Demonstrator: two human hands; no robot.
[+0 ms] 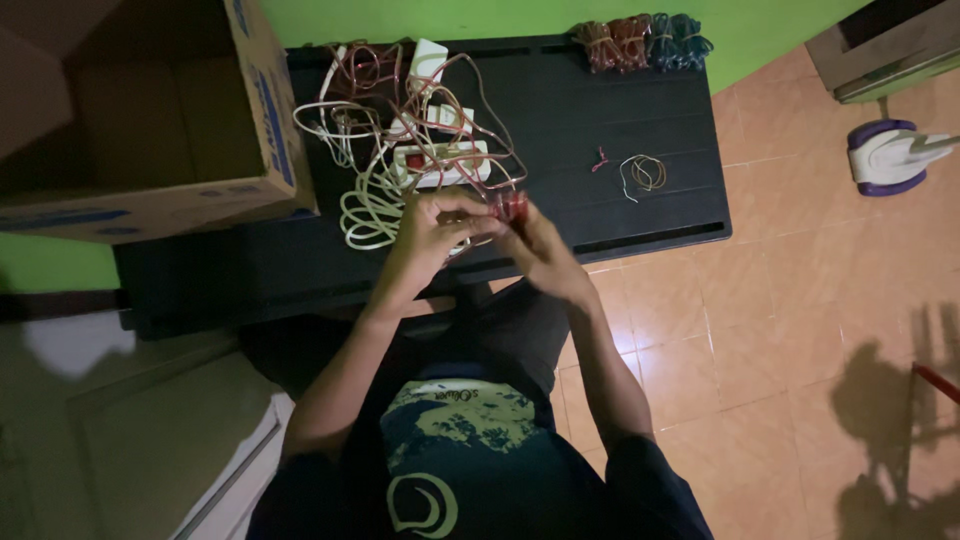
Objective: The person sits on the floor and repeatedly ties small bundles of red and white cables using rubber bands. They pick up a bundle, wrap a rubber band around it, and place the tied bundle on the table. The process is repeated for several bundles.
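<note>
Head view, looking straight down. Both hands meet at the near edge of the black table [620, 120]. The left hand [428, 232] and right hand [535, 245] are closed together around a small red bundle of wire [511, 205], fingers curled tight, thumbs toward each other. I judge the step in hand to be winding or tying off that little coil; the bundle sits between the fingertips, just above the table edge, and a thin reddish strand seems to run from it back into the tangle of cords [400, 110].

I judge the next move needs a steady pinch from one hand while the other works the loose end, with slack drawn from the tangle without dragging the white power strip [440, 165].

Pose: both forearms come up from the lap, elbows out, wrists bent inward, left slightly higher than right.

Elsewhere: finished bundles [640, 42], red and blue-green, lie in a row at the far edge; a small loose coil [645, 172] lies well apart to the right; a cardboard box [150, 110] stands open on the left.
</note>
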